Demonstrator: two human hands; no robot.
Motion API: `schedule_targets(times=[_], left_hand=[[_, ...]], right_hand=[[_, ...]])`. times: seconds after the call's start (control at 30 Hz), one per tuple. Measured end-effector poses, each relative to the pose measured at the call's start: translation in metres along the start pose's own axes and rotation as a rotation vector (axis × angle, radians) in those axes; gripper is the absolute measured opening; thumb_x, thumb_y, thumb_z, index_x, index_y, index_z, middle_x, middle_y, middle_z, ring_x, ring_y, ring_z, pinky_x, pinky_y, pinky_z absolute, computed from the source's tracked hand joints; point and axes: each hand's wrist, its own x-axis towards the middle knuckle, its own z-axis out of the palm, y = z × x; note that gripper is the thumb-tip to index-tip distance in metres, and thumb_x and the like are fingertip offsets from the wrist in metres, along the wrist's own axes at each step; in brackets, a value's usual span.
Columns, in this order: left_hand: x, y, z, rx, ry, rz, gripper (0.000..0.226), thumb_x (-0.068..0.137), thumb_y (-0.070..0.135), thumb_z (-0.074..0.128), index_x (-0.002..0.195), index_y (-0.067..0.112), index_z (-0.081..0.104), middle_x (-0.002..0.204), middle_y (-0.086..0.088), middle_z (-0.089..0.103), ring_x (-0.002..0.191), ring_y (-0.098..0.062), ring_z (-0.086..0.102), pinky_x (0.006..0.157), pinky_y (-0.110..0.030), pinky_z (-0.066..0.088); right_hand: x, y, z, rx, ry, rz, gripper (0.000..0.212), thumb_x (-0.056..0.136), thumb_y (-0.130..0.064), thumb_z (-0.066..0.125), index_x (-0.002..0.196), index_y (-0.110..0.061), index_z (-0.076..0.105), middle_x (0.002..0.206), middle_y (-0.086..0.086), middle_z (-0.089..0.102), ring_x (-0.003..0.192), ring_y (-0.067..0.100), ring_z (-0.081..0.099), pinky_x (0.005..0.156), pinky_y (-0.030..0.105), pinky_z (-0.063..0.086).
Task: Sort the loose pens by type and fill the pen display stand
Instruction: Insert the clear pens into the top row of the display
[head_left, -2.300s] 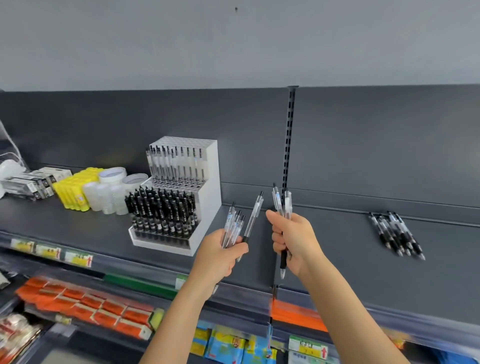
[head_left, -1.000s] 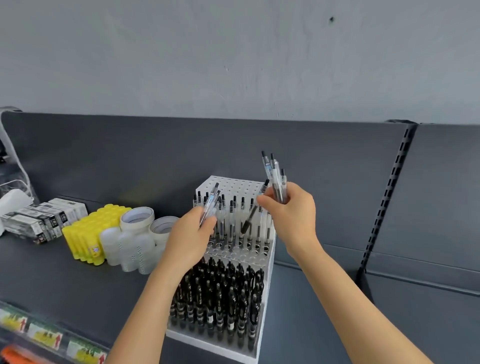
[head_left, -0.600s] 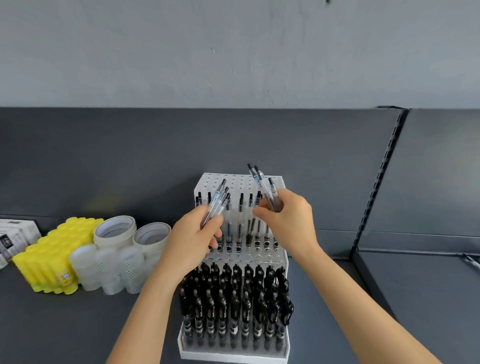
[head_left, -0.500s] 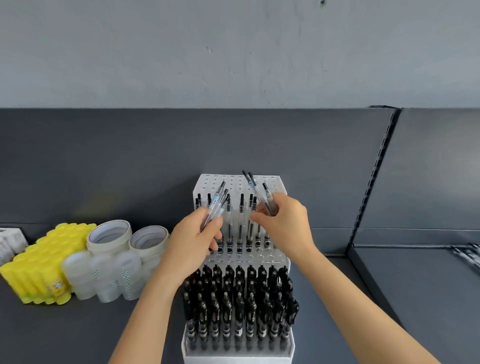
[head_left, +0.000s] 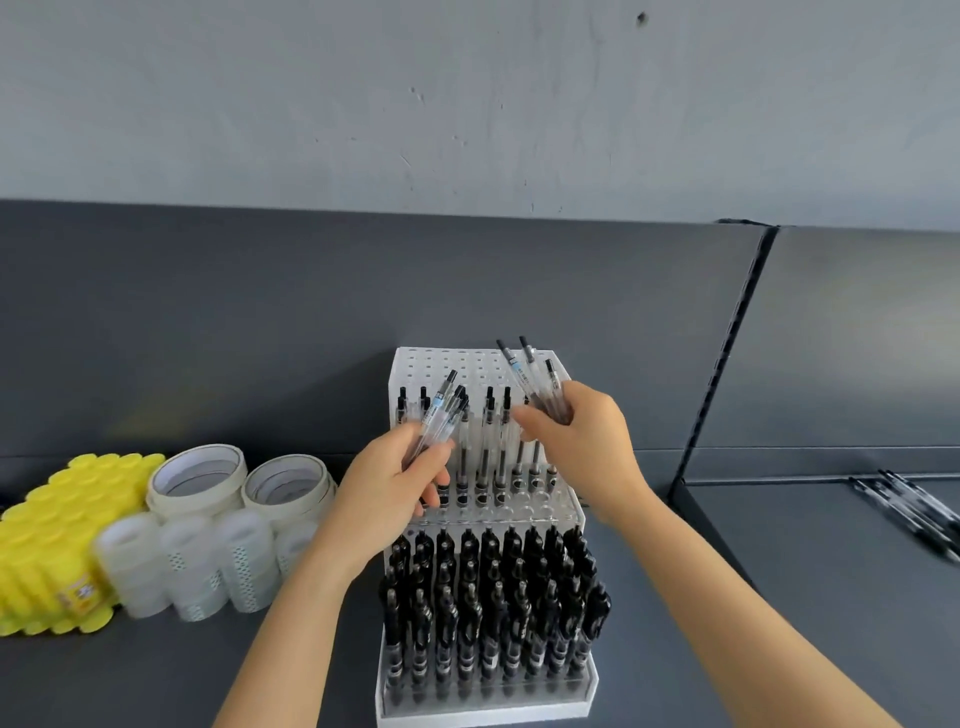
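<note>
Gripping a bundle of clear pens (head_left: 439, 421), the left hand (head_left: 395, 483) is in front of the left part of the middle tier of the pen display stand (head_left: 441, 364). Its fingers are curled round the barrels. At least three black tops fan out above the thumb; blur prevents an exact count.

The right hand (head_left: 584, 447) holds a trio of clear pens (head_left: 524, 374) in a curled grasp, tops raised, over the right part of the same tier.

The stand is white, has three tiers and sits on the dark grey shelf (head_left: 156, 675).
- Top tier: rows of open holes.
- Middle tier: standing clear pens (head_left: 488, 431), upright. At least six are visible and others are hidden behind the hands.
- Lower tier: black pens (head_left: 493, 597), about nine across and several rows deep, too crowded for a full count.

Left of the stand:
- two tape rolls (head_left: 195, 475), side by side
- a cluster of translucent white containers (head_left: 208, 561) in front of the rolls, about four across
- one block of yellow-capped items (head_left: 57, 545) at the far left

On the adjoining shelf section to the right, well apart from the stand, lies one heap of loose pens (head_left: 914, 506), blurred and uncountable.
</note>
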Motion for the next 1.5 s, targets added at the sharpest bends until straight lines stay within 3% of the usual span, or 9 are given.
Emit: schedule_targets(times=[0.1, 0.2, 0.37, 0.57, 0.77, 0.93, 1.07, 1.2, 1.5], left_hand=[[0.002, 0.008, -0.002, -0.033, -0.040, 0.018, 0.015, 0.097, 0.023, 0.051, 0.093, 0.015, 0.063, 0.074, 0.003, 0.067, 0.058, -0.008, 0.057, 0.056, -0.025, 0.047], [0.004, 0.020, 0.000, -0.025, -0.069, 0.067, 0.016, 0.097, 0.020, 0.052, 0.089, 0.013, 0.063, 0.071, 0.006, 0.068, 0.053, -0.005, 0.057, 0.052, -0.021, 0.045], [0.010, 0.032, 0.008, 0.006, -0.086, 0.124, 0.012, 0.097, 0.018, 0.053, 0.096, 0.014, 0.064, 0.075, 0.002, 0.069, 0.055, -0.009, 0.060, 0.053, -0.022, 0.047], [0.014, 0.029, 0.014, 0.028, -0.022, 0.106, 0.020, 0.097, 0.027, 0.051, 0.090, 0.013, 0.064, 0.082, 0.000, 0.072, 0.072, -0.012, 0.068, 0.066, -0.026, 0.055], [0.014, 0.021, 0.015, 0.105, 0.100, 0.074, 0.022, 0.098, 0.027, 0.049, 0.083, 0.015, 0.060, 0.072, 0.006, 0.068, 0.060, -0.004, 0.062, 0.058, -0.014, 0.045], [0.013, 0.019, 0.017, 0.152, 0.098, 0.075, 0.026, 0.099, 0.026, 0.049, 0.080, 0.012, 0.059, 0.062, 0.013, 0.063, 0.048, -0.001, 0.052, 0.055, -0.011, 0.042], [0.013, 0.019, 0.016, 0.144, 0.105, 0.070, 0.026, 0.099, 0.027, 0.050, 0.078, 0.012, 0.058, 0.060, 0.015, 0.062, 0.047, 0.000, 0.049, 0.052, -0.009, 0.039], [0.011, 0.020, 0.017, 0.149, 0.106, 0.071, 0.029, 0.099, 0.028, 0.049, 0.077, 0.011, 0.057, 0.057, 0.017, 0.061, 0.047, 0.000, 0.049, 0.054, -0.009, 0.040], [0.008, 0.022, 0.018, 0.150, 0.093, 0.068, 0.030, 0.099, 0.028, 0.048, 0.075, 0.011, 0.055, 0.054, 0.018, 0.058, 0.044, -0.001, 0.044, 0.051, -0.011, 0.039]], right_hand=[[0.001, -0.011, -0.005, 0.183, -0.057, 0.011, 0.034, 0.077, -0.012, 0.072, 0.082, 0.013, 0.049, 0.061, 0.000, 0.062, 0.046, 0.010, 0.039, 0.046, 0.025, 0.035], [0.000, -0.023, -0.005, 0.280, -0.124, -0.010, 0.029, 0.077, -0.008, 0.074, 0.081, 0.011, 0.052, 0.046, -0.013, 0.048, 0.044, 0.010, 0.037, 0.043, 0.022, 0.034], [-0.003, -0.029, -0.005, 0.342, -0.172, 0.002, 0.018, 0.079, -0.009, 0.074, 0.076, -0.004, 0.057, 0.043, -0.012, 0.049, 0.041, 0.007, 0.039, 0.042, 0.019, 0.035], [0.004, -0.023, -0.018, 0.409, -0.042, 0.065, 0.014, 0.078, -0.005, 0.071, 0.079, 0.002, 0.058, 0.058, 0.004, 0.044, 0.048, 0.014, 0.034, 0.044, 0.026, 0.032], [0.017, -0.014, -0.031, 0.144, 0.139, -0.090, 0.020, 0.076, -0.006, 0.064, 0.075, 0.006, 0.048, 0.058, 0.003, 0.039, 0.053, 0.016, 0.030, 0.049, 0.026, 0.029], [0.015, -0.009, -0.027, -0.013, 0.120, -0.122, 0.028, 0.079, -0.008, 0.063, 0.063, -0.010, 0.040, 0.056, -0.005, 0.037, 0.052, 0.013, 0.029, 0.046, 0.018, 0.027], [0.015, -0.003, -0.020, -0.123, 0.025, -0.128, 0.020, 0.080, -0.009, 0.062, 0.071, -0.001, 0.045, 0.061, 0.001, 0.041, 0.055, 0.015, 0.030, 0.048, 0.022, 0.028], [0.010, 0.007, -0.007, -0.192, -0.018, -0.136, 0.041, 0.081, -0.009, 0.062, 0.062, -0.014, 0.026, 0.057, -0.002, 0.029, 0.054, 0.015, 0.022, 0.043, 0.020, 0.020], [0.007, 0.009, -0.003, -0.226, 0.005, -0.166, 0.041, 0.083, -0.009, 0.061, 0.061, -0.016, 0.027, 0.055, -0.003, 0.031, 0.052, 0.014, 0.022, 0.044, 0.020, 0.028]])
